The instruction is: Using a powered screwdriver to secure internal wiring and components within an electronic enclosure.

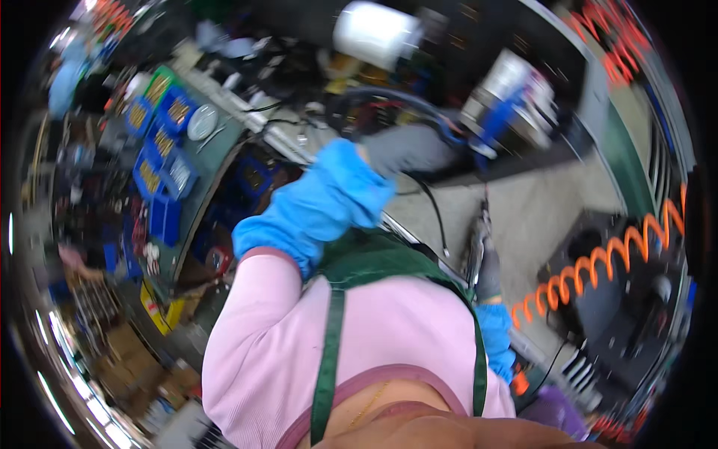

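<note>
My left hand [415, 148], in a grey glove below a blue sleeve cover, reaches across in front of me. Its fingers are smeared by motion, so I cannot tell whether they hold anything. They are nearest to a dark blue curved tube [407, 96] and a blurred white and blue container [508, 105]. On the right, my right hand [489, 275], also grey-gloved, is closed round a slim metallic hand tool [476, 243]. The tool's thin tip points away from me. Its exact kind is blurred.
An orange coiled hose [598, 262] hangs at the right, beside black equipment [598, 299]. Blue bins [168, 146] with brass-coloured small parts stand on the green bench [196, 198] at the left. A white cylinder [374, 34] lies at the far side. A black cable [436, 209] hangs near my left hand.
</note>
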Available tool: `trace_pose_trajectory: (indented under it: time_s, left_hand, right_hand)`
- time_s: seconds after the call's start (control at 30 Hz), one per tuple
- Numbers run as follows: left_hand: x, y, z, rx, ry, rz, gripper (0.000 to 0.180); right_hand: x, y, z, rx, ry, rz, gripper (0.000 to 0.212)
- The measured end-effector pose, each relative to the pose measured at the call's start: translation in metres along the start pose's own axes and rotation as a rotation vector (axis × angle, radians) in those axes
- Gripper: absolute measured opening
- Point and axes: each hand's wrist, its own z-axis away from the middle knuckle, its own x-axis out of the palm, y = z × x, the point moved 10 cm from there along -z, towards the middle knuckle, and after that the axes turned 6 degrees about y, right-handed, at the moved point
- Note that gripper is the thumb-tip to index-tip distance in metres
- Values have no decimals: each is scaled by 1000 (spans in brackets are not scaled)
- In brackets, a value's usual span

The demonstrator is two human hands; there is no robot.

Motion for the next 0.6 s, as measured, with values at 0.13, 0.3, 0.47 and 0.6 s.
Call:
trace_pose_trajectory:
  time_s: [0.13,0.3,0.47,0.6]
  left_hand:
    - [-40,14,51,224,274,74,55]
    - [-65,-13,151,42,63,472,55]
    - [-210,-114,304,-272,701,176,32]
    - [-337,-229,499,-613,1629,50,25]
  right_hand:
    - [10,-15,-1,-477,59,134,56]
    - [24,-20,16,-274,143,318,42]
    - [16,-26,-2,-431,182,494,40]
    - [21,-27,5,-426,278,560,38]
